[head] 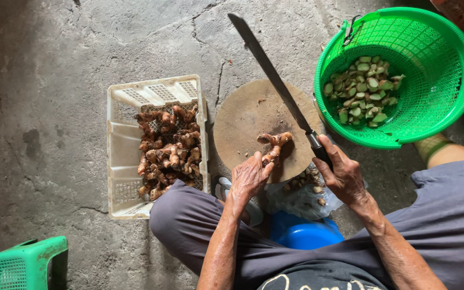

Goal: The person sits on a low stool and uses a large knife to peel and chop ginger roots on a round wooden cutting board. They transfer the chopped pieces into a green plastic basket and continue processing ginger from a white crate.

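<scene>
My left hand (249,177) presses a knobbly brown root (274,145) down on a round wooden chopping board (243,115). My right hand (342,174) grips the dark handle of a long knife (272,75). Its blade is raised and slants up to the left over the board, above the root. A white plastic crate (119,145) to the left of the board holds a heap of the same brown roots (170,153). To the right stands a green mesh basket (452,80) with pale green cut pieces (363,91) inside.
The floor is rough cracked concrete. A green plastic stool (25,263) sits at the bottom left. A blue bowl (304,233) and a clear bag of scraps (302,196) lie between my knees. My grey-trousered legs flank the board.
</scene>
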